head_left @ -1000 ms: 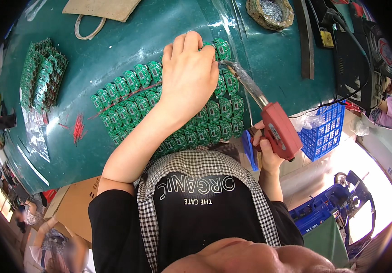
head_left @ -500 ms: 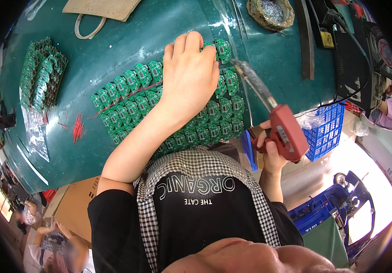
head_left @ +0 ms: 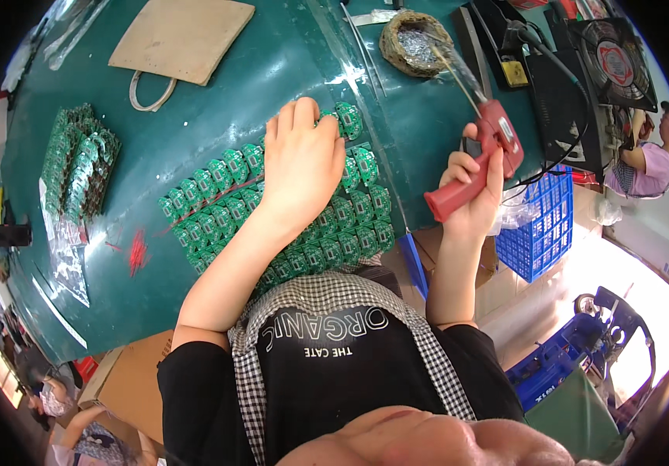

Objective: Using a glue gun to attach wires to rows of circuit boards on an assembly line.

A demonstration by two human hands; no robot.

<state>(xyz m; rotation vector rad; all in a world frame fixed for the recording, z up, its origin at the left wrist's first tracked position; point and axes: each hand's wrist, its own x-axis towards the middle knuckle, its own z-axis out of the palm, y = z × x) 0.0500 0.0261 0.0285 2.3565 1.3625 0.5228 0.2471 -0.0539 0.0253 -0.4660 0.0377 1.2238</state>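
Observation:
My right hand point(head_left: 470, 190) grips a red soldering gun point(head_left: 499, 128) by its handle. The gun's long metal tip reaches over a rough, round bowl point(head_left: 389, 53) of silvery bits; whether it touches them I cannot tell. My left hand point(head_left: 302, 159) lies over the back row of green circuit boards point(head_left: 323, 252), its fingers bent and pressed together. Whatever the fingertips pinch is hidden beneath them. The boards sit in several slanting rows along the table's near edge. Thin red wire point(head_left: 226, 190) runs between the two back rows, left of my hand.
Stacked green boards point(head_left: 78, 167) and loose red wires point(head_left: 138, 252) lie to the left on the green table point(head_left: 218, 101). A brown board point(head_left: 175, 39) is at the back. Rightward are a fan point(head_left: 614, 64), a blue crate point(head_left: 540, 225), a cable and another person point(head_left: 649, 163).
My right hand has carried the soldering gun away from the boards, so its tip has gone from the back row's right end to the bowl. My left hand stays on the back row.

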